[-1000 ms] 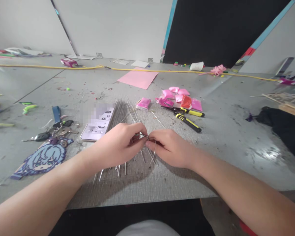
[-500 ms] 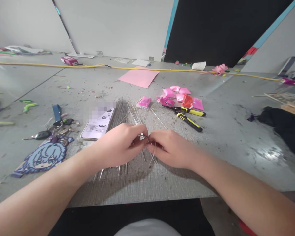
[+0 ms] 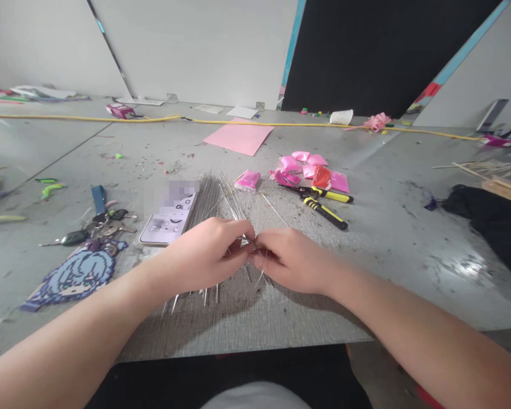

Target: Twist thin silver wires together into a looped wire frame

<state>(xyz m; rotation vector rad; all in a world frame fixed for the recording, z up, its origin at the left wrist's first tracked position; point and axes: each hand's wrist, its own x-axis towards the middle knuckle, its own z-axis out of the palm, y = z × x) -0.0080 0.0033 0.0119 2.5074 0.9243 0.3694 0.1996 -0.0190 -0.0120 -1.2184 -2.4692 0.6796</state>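
Note:
Thin silvery wires (image 3: 247, 241) are pinched between my two hands, whose fingertips meet at the middle of the view. My left hand (image 3: 215, 250) is closed on them from the left, and my right hand (image 3: 292, 258) is closed on them from the right. How the wires cross inside the fingers is mostly hidden. Beyond and under my left hand lies a bundle of straight metal wires (image 3: 207, 199), with ends showing below the hand. A few looser wires (image 3: 232, 199) lie just beyond my fingertips.
A phone (image 3: 170, 218) lies left of the bundle, with keys (image 3: 106, 227) and a blue pixel-pattern piece (image 3: 79, 270) farther left. Yellow-black pliers (image 3: 326, 213) and pink packets (image 3: 289, 165) sit to the right. A yellow cord (image 3: 238, 122) crosses behind a pink sheet (image 3: 241, 137).
The whole view has shifted slightly. My hands stay together on the wires, with only a slight change at the fingertips.

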